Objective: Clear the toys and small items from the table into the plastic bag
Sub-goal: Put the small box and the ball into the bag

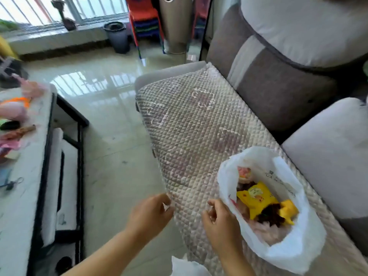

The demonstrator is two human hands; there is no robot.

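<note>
A: Our plastic bag (282, 212) sits open on the quilted sofa seat (195, 124), just right of our right hand (219, 222). A yellow packet (256, 198) and some darker, pinkish things lie inside it.

B: And that hand?

A: Its fingers are curled at the bag's near rim; whether it pinches the plastic or only touches it, we cannot tell. Our left hand (151, 212) hangs beside it over the seat's front edge, pinching a small white scrap (166, 206) (too small to name).

B: So we judge ourselves between loads: the bag is partly filled, and more waits.

A: Yes. Far to the left of our left hand, across the tiled floor (111, 136), the counter (25, 176) carries pink toys (14, 112), an orange piece (20, 100) and small scissors (12, 183).

B: Next we would need to turn left, reach across and gather those.

A: The floor between gives us open room. The counter's dark frame (79, 156) juts toward us, so mind that edge.
</note>
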